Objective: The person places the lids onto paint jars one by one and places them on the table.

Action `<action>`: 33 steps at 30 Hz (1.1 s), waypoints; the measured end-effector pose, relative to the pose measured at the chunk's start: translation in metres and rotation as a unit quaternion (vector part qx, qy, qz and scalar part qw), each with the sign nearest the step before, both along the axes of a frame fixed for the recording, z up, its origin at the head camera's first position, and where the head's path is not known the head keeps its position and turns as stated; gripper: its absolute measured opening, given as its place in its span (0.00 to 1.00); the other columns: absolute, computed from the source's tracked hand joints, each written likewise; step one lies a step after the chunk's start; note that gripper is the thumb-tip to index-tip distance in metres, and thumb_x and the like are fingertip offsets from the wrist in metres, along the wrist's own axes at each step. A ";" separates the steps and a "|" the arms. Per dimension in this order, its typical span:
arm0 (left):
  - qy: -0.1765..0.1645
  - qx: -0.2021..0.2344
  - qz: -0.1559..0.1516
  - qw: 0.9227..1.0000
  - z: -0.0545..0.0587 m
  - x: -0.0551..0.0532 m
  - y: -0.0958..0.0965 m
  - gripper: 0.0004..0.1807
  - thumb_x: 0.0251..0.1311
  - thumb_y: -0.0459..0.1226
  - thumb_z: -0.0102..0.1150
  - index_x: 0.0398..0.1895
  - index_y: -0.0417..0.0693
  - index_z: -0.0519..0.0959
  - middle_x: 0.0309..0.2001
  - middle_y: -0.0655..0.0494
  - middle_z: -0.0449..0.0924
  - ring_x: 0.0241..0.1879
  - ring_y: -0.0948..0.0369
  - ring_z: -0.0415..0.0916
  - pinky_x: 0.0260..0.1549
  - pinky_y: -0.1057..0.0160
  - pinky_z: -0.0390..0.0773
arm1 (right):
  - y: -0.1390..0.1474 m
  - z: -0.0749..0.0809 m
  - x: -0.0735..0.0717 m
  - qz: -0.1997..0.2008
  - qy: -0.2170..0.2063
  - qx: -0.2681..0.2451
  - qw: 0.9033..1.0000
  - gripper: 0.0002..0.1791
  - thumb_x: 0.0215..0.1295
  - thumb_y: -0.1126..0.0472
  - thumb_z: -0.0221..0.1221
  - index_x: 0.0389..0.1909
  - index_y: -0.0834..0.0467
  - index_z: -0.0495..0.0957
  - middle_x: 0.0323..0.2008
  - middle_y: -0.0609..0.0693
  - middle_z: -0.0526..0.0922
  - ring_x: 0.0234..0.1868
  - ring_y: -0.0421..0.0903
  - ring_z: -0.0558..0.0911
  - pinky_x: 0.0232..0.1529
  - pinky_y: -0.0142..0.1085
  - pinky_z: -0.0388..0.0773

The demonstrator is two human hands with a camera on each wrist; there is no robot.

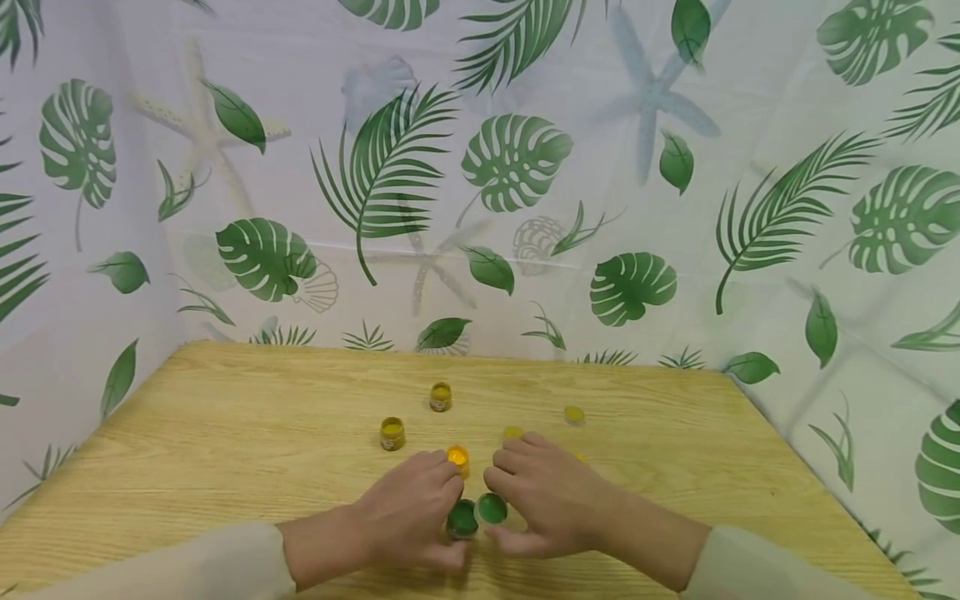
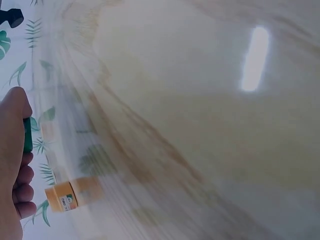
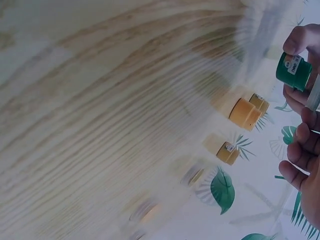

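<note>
Near the front of the table, my left hand (image 1: 405, 510) grips a small green paint jar (image 1: 462, 520) between thumb and fingers, its mouth uncovered. My right hand (image 1: 553, 493) pinches a round lid (image 1: 492, 507), green with paint on its inner side, right beside the jar's rim. In the right wrist view the green jar (image 3: 293, 71) is tilted, with a pale label, and the lid (image 3: 314, 95) shows edge-on. The left wrist view shows only a sliver of the jar (image 2: 27, 135) behind the thumb. Just beyond the left fingers stands an open orange paint jar (image 1: 458, 462).
Two open dark-yellow paint jars (image 1: 392, 434) stand farther back on the wooden table (image 1: 247, 425). Yellow-coated lids (image 1: 574, 416) lie to the right, one (image 1: 513, 432) partly behind the right hand. A leaf-printed cloth (image 1: 420, 275) hangs along the table's back and sides.
</note>
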State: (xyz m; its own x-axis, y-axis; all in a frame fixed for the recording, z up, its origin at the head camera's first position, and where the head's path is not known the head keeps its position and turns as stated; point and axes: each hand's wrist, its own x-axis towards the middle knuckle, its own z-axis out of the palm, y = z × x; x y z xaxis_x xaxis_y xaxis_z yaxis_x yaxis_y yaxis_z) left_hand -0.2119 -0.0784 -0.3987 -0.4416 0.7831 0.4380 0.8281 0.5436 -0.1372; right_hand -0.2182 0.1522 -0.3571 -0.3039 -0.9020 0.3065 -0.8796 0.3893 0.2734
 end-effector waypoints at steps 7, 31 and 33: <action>-0.007 0.009 0.002 1.000 0.001 0.001 0.006 0.21 0.44 0.54 0.66 0.16 0.56 0.65 0.19 0.68 0.53 0.22 0.69 0.50 0.26 0.75 0.51 | -0.006 -0.003 0.000 0.000 0.000 0.000 1.000 0.18 0.57 0.42 0.60 0.24 0.47 0.64 0.22 0.37 0.56 0.26 0.36 0.54 0.31 0.28 0.53; 0.028 0.059 -0.005 0.998 0.001 0.008 0.018 0.21 0.38 0.53 0.68 0.14 0.57 0.64 0.18 0.69 0.55 0.21 0.71 0.49 0.25 0.77 0.50 | -0.010 -0.009 0.001 0.017 0.024 -0.021 0.999 0.18 0.56 0.43 0.62 0.21 0.48 0.66 0.20 0.36 0.59 0.25 0.36 0.55 0.30 0.27 0.55; 0.042 0.064 -0.005 0.997 -0.001 0.008 0.019 0.21 0.37 0.53 0.69 0.15 0.57 0.65 0.18 0.69 0.56 0.22 0.71 0.50 0.25 0.76 0.50 | -0.010 -0.009 0.000 0.020 0.028 -0.033 0.999 0.19 0.57 0.43 0.62 0.20 0.48 0.65 0.19 0.37 0.58 0.24 0.35 0.55 0.29 0.27 0.54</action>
